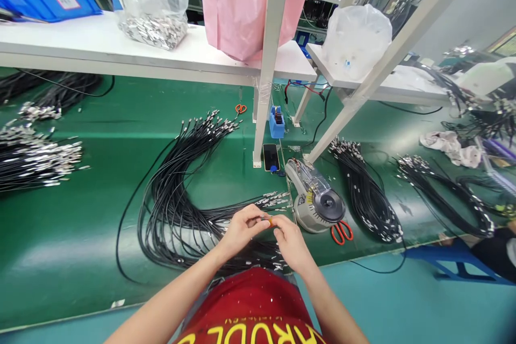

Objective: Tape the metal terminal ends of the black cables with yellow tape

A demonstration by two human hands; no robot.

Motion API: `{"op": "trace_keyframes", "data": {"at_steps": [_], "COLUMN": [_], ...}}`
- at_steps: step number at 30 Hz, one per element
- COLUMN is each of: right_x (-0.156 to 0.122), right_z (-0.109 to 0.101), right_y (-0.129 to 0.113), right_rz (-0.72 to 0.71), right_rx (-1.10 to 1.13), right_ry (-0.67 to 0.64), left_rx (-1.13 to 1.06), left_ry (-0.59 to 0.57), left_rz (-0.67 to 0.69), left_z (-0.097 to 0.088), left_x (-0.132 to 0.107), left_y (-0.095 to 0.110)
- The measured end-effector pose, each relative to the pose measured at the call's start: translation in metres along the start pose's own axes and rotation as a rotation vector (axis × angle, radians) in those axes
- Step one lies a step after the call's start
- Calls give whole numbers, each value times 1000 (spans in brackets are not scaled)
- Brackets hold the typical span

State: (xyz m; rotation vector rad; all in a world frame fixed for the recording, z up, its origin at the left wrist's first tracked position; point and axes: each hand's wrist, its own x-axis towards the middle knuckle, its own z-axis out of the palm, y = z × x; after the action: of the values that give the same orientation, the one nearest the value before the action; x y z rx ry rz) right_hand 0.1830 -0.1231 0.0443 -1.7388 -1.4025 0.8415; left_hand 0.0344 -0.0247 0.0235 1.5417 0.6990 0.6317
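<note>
My left hand (242,228) and my right hand (291,242) meet above the front part of the bench, fingertips close together. Pinched in my left fingers is what looks like the end of a thin black cable, largely hidden by them. A small orange piece of tape (270,221) shows between the hands, held at my right fingertips. Beneath and left of my hands lies a large curved bundle of black cables (161,199) with silvery metal ends. Just right of my right hand stands a grey tape dispenser (316,201) with a black round top.
Red-handled scissors (342,232) lie beside the dispenser; orange-handled scissors (241,109) lie farther back. A phone (271,157) and a blue holder (277,122) are near the white post (266,64). More cable bundles (368,193) lie right and left. Bags and a blue bin (48,2) occupy the shelf.
</note>
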Motion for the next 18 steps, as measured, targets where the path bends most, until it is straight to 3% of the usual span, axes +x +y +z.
{"op": "trace_keyframes", "data": {"at_steps": [2,6,11,14,18], "right_x": [2,7,14,14,7], "right_z": [2,5,16,14,1], "right_y": [3,10,8,6,5], "right_rz": [32,210,290,291,208], "right_rx": [16,225,564,558,435], "right_ry": [7,201,131,200,242], "left_rx": [-4,-49,-137,-260,-271], "left_ry": [43,65,13,-19,40], "left_rz": [17,-61,-114,-155,-176], "left_z": [2,-1,-2,-3,-4], "left_x": [-1,-1,2,2,1], "left_y": [-1,-2,-1,-4,-7]}}
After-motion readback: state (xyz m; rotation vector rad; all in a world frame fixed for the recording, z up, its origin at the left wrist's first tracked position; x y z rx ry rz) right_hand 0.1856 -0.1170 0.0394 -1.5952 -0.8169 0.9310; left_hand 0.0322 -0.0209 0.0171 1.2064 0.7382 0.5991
